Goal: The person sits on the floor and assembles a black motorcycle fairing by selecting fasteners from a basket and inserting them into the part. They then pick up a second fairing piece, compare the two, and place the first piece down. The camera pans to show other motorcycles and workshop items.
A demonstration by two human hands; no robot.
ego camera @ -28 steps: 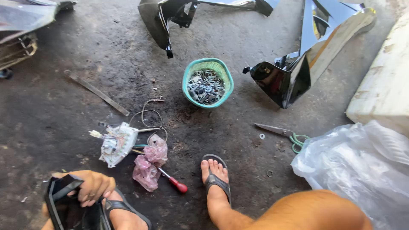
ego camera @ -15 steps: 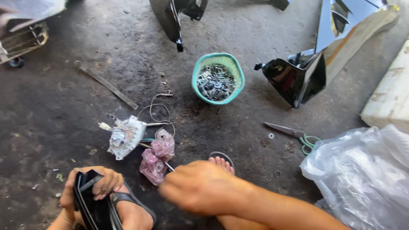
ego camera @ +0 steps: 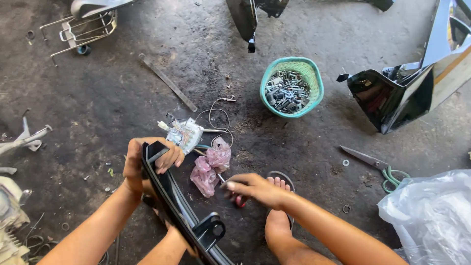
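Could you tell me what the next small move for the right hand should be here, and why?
Probably close the right hand on the red-handled screwdriver and lift it. The fingers are right at its handle, beside the pink bag, but a grip cannot be made out, while the left hand holds the black panel tilted up, apparently steadied for work.

Dark, stained concrete floor, strewn with a green basket of bolts, scissors, pink plastic bags, a flat metal bar, loose washers and a clear plastic sack.
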